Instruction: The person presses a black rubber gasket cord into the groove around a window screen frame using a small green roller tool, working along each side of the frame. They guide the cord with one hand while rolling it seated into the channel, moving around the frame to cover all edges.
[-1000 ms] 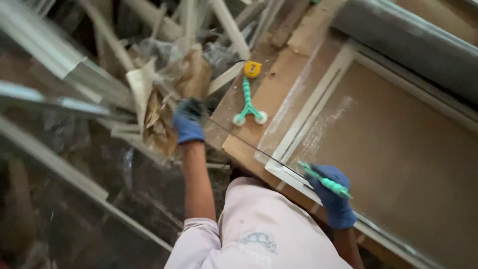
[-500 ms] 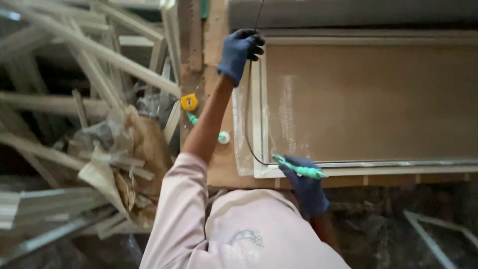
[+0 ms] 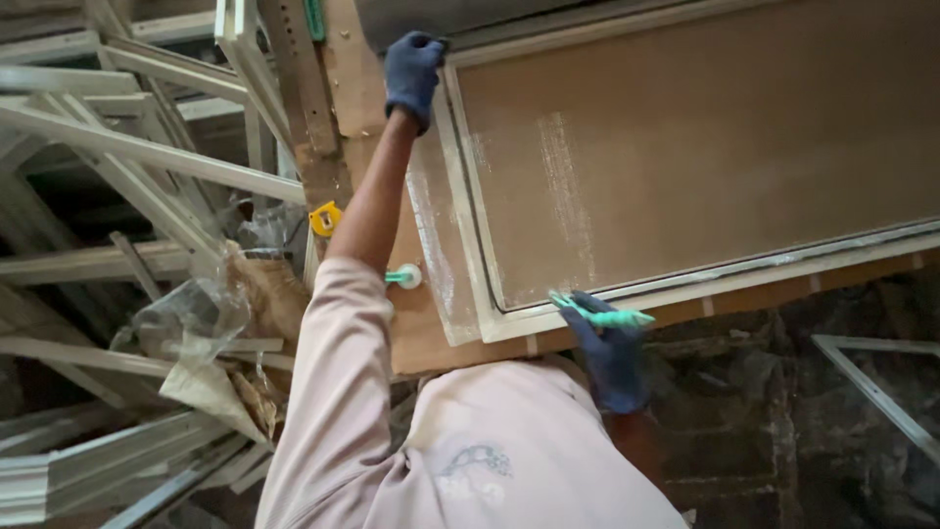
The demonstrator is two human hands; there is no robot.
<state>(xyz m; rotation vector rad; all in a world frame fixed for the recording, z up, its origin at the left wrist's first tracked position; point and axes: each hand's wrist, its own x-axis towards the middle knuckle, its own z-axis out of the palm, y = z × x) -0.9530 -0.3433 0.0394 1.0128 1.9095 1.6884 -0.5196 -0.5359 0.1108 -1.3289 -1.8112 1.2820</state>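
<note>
White frame lengths [image 3: 147, 152] crowd beside left hand [image 3: 412, 73].

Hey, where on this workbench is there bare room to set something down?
The broad brown panel inside the white frame lies bare, bordered by the left hand above and the right hand with its green tool below. The wood strip left of the frame holds a yellow tape measure. The stacked frames further left are crowded.

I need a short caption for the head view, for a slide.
Blue-gloved left hand presses a pale frame's corner; the right hand holds a green tool at its lower edge.
</note>
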